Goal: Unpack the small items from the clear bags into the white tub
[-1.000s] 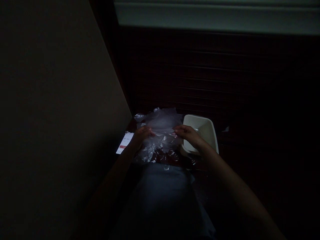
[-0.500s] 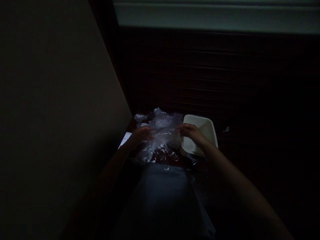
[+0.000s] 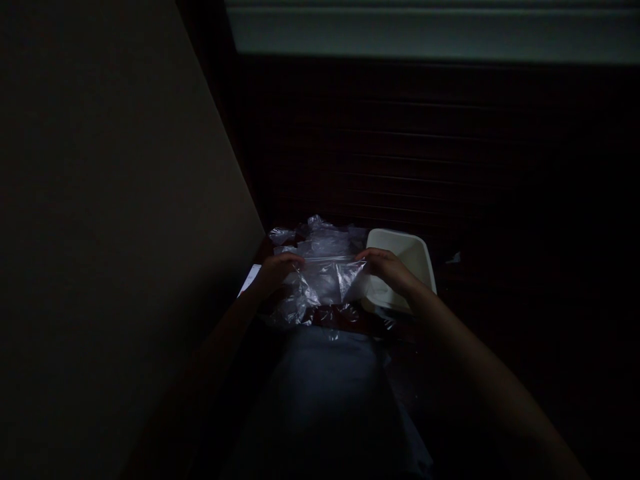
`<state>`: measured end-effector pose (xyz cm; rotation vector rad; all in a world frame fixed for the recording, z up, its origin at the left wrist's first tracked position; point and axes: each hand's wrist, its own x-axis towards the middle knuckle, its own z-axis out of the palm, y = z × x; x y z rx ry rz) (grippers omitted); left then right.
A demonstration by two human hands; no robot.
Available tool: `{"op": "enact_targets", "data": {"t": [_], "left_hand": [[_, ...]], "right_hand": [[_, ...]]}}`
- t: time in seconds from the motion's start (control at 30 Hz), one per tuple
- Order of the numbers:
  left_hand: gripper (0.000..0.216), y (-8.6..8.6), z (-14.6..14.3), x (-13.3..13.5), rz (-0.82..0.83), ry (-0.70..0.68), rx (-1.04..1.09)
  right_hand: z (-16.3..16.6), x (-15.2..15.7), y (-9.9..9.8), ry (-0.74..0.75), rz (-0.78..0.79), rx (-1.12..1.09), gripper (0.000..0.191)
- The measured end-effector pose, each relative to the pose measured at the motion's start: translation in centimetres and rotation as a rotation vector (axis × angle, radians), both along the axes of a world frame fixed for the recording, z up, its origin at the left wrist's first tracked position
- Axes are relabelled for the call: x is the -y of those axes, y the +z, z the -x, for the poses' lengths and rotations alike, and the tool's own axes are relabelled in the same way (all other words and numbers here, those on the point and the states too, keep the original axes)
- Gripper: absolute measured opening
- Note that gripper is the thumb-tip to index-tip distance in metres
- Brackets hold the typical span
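A clear plastic bag [image 3: 327, 281] is stretched between my two hands, its straight upper edge running from one to the other. My left hand [image 3: 278, 270] pinches the bag's left top corner. At the right top corner, my right hand [image 3: 384, 264] is closed on the same edge, with the wrist over the near part of a white bin [image 3: 425, 257]. Behind and beneath the held bag lie more crumpled clear plastic bags [image 3: 323, 233].
A white card or paper [image 3: 250, 279] shows beside my left wrist. A pale wall or panel [image 3: 125, 167] rises on the left. Dark slatted boards [image 3: 400, 140] stand behind. A small white scrap [image 3: 453, 258] lies right of the bin. The scene is very dark.
The bag, bunched and blurred before, now hangs flat and taut with its top edge straight. Both hands stay in nearly the same place.
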<state>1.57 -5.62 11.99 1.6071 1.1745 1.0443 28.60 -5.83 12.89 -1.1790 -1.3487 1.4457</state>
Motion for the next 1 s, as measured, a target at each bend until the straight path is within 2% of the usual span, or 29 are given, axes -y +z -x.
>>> {"op": "enact_targets", "data": {"t": [0.13, 0.37, 0.43, 0.53, 0.6, 0.7, 0.77, 0.87, 1.0], "left_hand": [[0.014, 0.2, 0.3, 0.2, -0.166, -0.066, -0.091], [0.022, -0.2, 1.1, 0.7, -0.197, -0.207, -0.1], [0.02, -0.4, 0.9, 0.7, -0.196, -0.173, -0.098], [0.016, -0.4, 0.1, 0.7, -0.213, -0.019, -0.117], [0.023, -0.3, -0.7, 0.9, -0.233, 0.034, -0.132], [0.047, -0.4, -2.0, 1.2, -0.202, -0.042, -0.139], [0.055, -0.6, -2.8, 1.3, -0.148, -0.12, -0.131], [0.05, -1.2, -3.5, 1.3, -0.079, -0.197, -0.104], [0.033, -1.8, -3.9, 1.2, -0.005, -0.215, -0.094]], "right_hand": [[0.1, 0.0, 0.4, -0.052, -0.054, 0.045, 0.015], [0.7, -0.2, 0.5, -0.076, -0.174, 0.151, 0.022], [1.0, -0.1, 0.5, -0.08, -0.236, 0.195, 0.021], [1.6, 0.3, 0.7, -0.024, -0.3, 0.185, 0.026], [2.0, 0.6, 1.0, 0.034, -0.329, 0.192, 0.025], [2.6, 0.9, 1.5, 0.115, -0.348, 0.213, 0.023], [2.9, 1.1, 1.8, 0.16, -0.351, 0.23, 0.024], [3.2, 1.2, 2.3, 0.193, -0.373, 0.253, 0.026], [3.3, 1.1, 2.7, 0.195, -0.405, 0.278, 0.027]]}}
